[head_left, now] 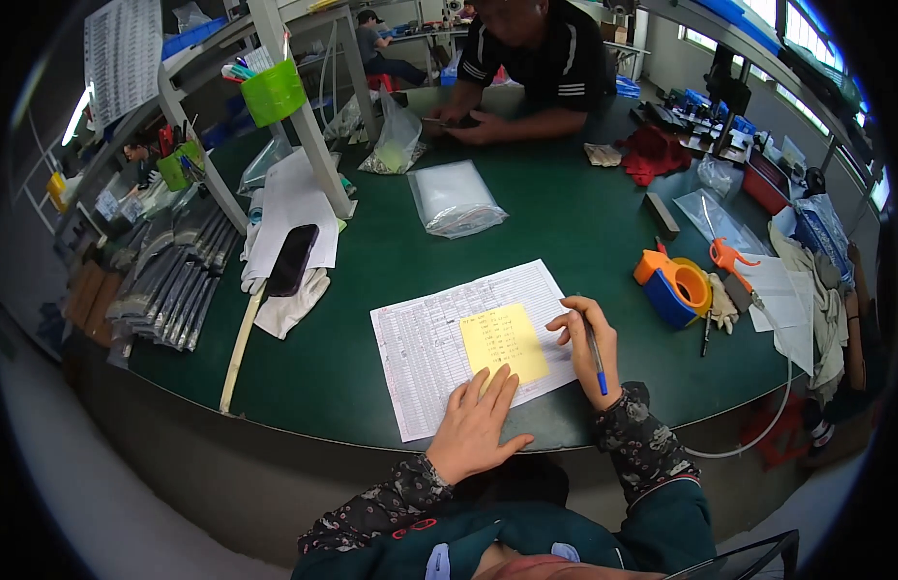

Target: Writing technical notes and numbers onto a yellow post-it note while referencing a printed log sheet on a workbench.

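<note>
A white printed form sheet (420, 377) lies aslant on the green table near its front edge. On top of it rests a yellow sticky note (512, 338) with handwritten lines. My left hand (476, 425) lies flat with fingers spread, its fingertips on the note's lower edge and its palm over the sheet. At the sheet's right edge, my right hand (594, 353) is closed around a pen (598, 358) with a blue end, which points back toward my wrist. The pen's writing tip is hidden by my fingers.
Clear plastic bags (456, 196) lie beyond the sheet. At left are a dark phone (294, 259), a white glove (292, 307) and a wooden stick (241, 353). An orange-and-blue tape dispenser (673, 285) and an orange air gun (731, 255) with hose lie right. Another person (545, 68) leans on the far side.
</note>
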The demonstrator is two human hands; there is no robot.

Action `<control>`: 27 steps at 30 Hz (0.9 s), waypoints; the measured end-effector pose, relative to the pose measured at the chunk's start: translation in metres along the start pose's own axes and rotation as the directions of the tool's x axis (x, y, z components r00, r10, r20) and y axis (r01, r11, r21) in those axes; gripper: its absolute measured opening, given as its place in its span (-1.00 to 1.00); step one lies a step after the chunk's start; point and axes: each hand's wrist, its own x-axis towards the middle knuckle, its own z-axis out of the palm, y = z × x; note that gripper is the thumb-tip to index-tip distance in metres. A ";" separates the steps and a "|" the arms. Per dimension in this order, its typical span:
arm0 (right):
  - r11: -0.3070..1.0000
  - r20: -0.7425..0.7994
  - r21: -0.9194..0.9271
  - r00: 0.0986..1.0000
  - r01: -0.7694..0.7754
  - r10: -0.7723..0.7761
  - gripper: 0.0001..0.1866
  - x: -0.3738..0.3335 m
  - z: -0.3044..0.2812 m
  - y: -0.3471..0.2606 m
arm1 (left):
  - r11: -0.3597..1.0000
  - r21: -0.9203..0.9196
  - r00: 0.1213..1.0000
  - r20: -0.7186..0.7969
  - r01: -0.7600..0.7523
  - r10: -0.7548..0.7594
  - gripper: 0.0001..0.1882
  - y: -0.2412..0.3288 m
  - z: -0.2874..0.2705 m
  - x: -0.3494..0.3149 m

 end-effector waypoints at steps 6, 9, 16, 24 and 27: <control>0.812 0.160 -0.489 0.948 0.319 -0.276 -0.88 -0.026 -0.038 -0.003 | 0.997 -0.028 0.989 -0.132 -0.065 0.061 -0.21 -0.006 -0.006 -0.002; 0.655 0.243 -0.648 0.921 0.388 -0.306 -0.85 -0.027 -0.066 -0.003 | 0.988 -0.053 0.971 -0.198 -0.148 0.135 -0.25 -0.008 -0.004 -0.004; 0.479 0.424 -0.758 0.892 0.443 -0.155 -0.77 0.015 -0.074 0.005 | 0.945 -0.281 0.984 -0.106 -0.166 0.141 -0.37 -0.005 -0.024 -0.012; 0.427 0.588 -0.739 0.808 0.520 0.033 -0.68 0.074 -0.068 0.021 | 0.978 -0.206 1.000 -0.017 0.018 -0.022 -0.53 -0.033 -0.070 0.008; 0.513 0.598 -0.719 0.794 0.469 0.112 -0.53 0.081 -0.073 0.011 | 0.982 -0.109 0.985 -0.062 0.155 -0.162 -0.61 -0.066 -0.083 0.015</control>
